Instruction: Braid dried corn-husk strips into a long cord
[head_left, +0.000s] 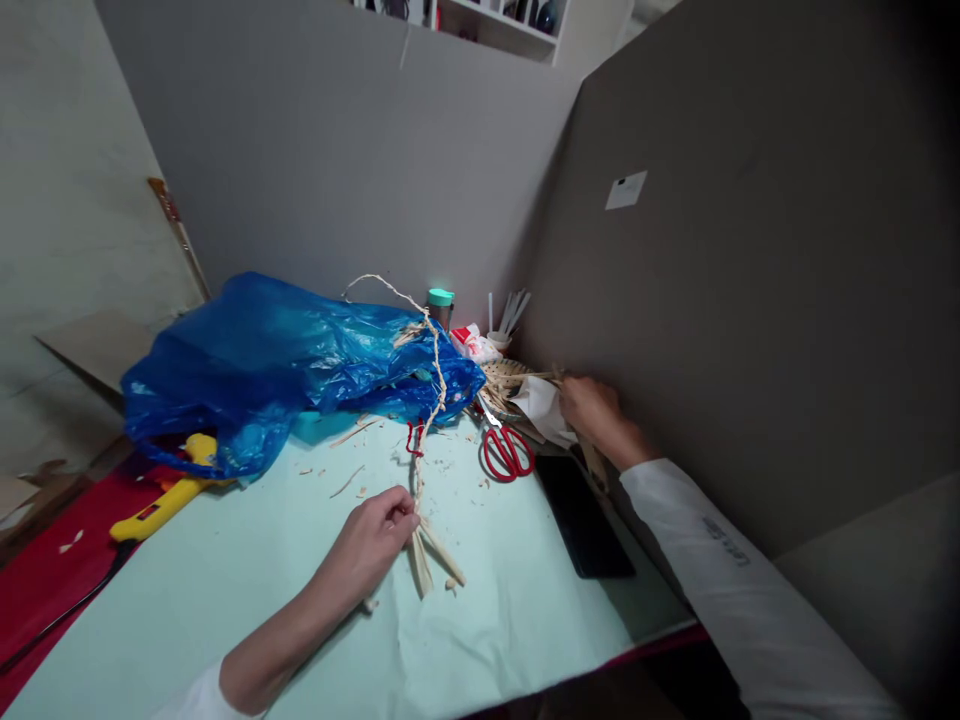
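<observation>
My left hand [379, 530] is closed in a pinch on a twisted straw cord [439, 365], close to the end where flat straw strips [424, 560] fan out. From there the cord runs away over the cloth and curves up across the blue bag. A bit of red string [414, 440] lies at the cord's middle. At the far right, my right hand [596, 412] reaches beside the partition, its fingers curled near loose straw [517, 378] and white paper [545, 408]. What its fingertips hold is hidden. Red-handled scissors [508, 452] lie between the hands.
A blue plastic bag [300, 350] spreads over the back left. A black phone [585, 515] lies at right, and a yellow glue gun [161, 510] at left. Behind stand a green-lidded bottle [440, 306] and a cup of white sticks [500, 338]. Grey partitions [720, 270] enclose the table.
</observation>
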